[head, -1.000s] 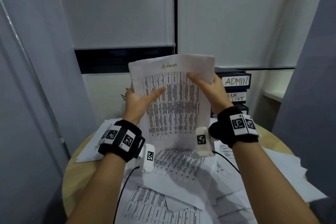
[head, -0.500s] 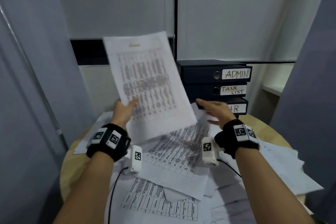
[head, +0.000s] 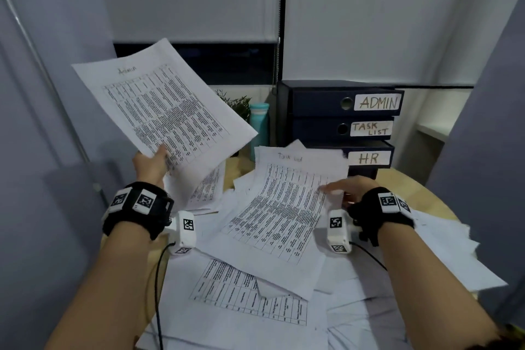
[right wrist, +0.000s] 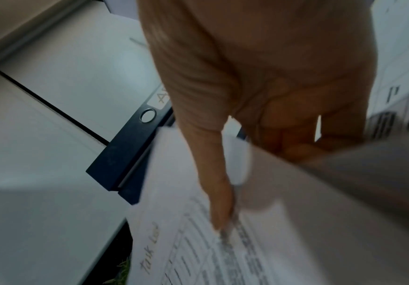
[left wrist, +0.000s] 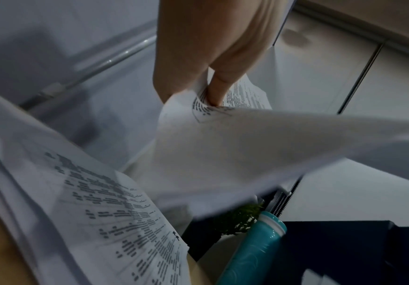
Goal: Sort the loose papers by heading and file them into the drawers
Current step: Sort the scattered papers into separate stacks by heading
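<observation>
A round table (head: 434, 187) lies under loose papers (head: 255, 307); at its back stand dark drawers (head: 321, 111) labelled ADMIN, TASK LIST, HR. The left hand (head: 149, 165) pinches the raised "Admin" sheet (head: 162, 105) by a lower corner — thumb on top. The right hand (head: 348, 187) pinches the "Task list" sheet (head: 284, 207) by its right edge.

papers (head: 272, 236) on table (head: 412, 182), drawers (head: 321, 113) behind
</observation>
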Demonstrator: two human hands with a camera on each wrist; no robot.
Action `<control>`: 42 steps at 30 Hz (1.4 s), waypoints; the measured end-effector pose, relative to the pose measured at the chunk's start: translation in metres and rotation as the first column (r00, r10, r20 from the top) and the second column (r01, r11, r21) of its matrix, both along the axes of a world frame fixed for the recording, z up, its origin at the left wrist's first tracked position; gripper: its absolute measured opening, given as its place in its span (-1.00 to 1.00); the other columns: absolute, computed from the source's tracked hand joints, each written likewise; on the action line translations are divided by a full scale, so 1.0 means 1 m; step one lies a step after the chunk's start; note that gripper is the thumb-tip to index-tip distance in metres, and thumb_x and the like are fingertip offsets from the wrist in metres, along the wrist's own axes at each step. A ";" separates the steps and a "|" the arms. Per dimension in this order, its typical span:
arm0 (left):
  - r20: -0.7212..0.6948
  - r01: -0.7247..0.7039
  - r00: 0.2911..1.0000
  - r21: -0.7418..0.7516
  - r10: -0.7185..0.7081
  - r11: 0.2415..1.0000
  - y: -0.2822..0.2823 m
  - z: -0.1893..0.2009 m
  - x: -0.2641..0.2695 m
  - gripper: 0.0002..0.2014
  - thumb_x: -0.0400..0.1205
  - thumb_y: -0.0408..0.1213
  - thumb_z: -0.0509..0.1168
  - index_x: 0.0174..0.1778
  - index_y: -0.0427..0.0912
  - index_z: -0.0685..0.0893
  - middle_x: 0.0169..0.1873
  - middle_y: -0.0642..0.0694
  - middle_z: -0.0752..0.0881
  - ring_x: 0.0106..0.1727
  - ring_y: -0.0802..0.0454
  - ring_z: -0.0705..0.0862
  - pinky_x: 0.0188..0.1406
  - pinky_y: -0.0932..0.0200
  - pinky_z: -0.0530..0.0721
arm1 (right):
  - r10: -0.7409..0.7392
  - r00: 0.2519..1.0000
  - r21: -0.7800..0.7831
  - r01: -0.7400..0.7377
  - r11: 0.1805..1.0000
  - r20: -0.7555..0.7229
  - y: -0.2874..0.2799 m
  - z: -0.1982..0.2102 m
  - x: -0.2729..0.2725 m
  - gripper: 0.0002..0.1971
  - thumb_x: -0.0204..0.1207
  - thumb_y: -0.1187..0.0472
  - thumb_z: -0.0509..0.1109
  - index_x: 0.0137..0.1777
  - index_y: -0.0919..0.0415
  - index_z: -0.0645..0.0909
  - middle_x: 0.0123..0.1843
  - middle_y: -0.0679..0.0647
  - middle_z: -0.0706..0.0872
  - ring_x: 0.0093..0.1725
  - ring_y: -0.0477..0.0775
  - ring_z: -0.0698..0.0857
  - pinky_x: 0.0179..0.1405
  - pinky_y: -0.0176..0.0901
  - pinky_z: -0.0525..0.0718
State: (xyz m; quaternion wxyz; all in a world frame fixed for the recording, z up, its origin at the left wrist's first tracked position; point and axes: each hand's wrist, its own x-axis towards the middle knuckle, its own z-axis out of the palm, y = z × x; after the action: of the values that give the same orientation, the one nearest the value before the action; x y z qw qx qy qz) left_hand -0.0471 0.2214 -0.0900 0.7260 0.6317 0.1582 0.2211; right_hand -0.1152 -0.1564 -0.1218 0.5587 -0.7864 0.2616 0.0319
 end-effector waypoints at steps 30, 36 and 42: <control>-0.723 0.754 0.647 0.560 -0.241 0.343 -0.006 -0.004 0.020 -0.70 0.57 -0.59 0.34 0.20 -0.28 0.69 -0.04 -0.23 0.70 -0.10 -0.13 0.65 -0.15 0.09 0.66 | -0.471 0.771 0.339 0.346 0.875 0.428 -0.035 0.011 -0.033 -0.68 0.45 0.24 0.33 0.22 0.24 0.55 0.02 0.21 0.55 -0.27 0.06 0.49 -0.37 -0.15 0.55; -0.692 0.729 0.683 0.630 -0.232 0.267 -0.007 -0.006 0.029 -0.64 0.57 -0.64 0.29 0.22 -0.26 0.70 0.20 -0.33 0.70 -0.05 -0.12 0.62 0.03 0.02 0.67 | -0.465 0.787 0.419 0.292 0.860 0.405 -0.040 0.004 -0.021 -0.61 0.13 0.18 0.45 0.01 0.22 0.65 0.16 0.24 0.69 0.05 0.17 0.64 -0.18 -0.11 0.59; -0.656 0.681 0.732 0.698 -0.182 0.222 -0.017 0.013 0.017 -0.27 0.60 0.08 0.34 0.56 -0.31 0.35 0.50 -0.23 0.43 0.46 -0.20 0.46 0.41 -0.01 0.44 | -0.463 0.793 0.573 0.181 0.799 0.397 -0.022 0.016 -0.021 -0.82 0.52 0.48 0.21 -0.22 0.23 0.52 -0.23 0.14 0.64 -0.29 0.00 0.65 -0.53 -0.44 0.64</control>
State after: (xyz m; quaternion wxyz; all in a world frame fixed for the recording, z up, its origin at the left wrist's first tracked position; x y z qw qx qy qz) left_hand -0.0300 0.2049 -0.0772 0.2218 0.9698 -0.0224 -0.0986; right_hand -0.1361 -0.1785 -0.1058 0.7907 -0.5309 0.2184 -0.2128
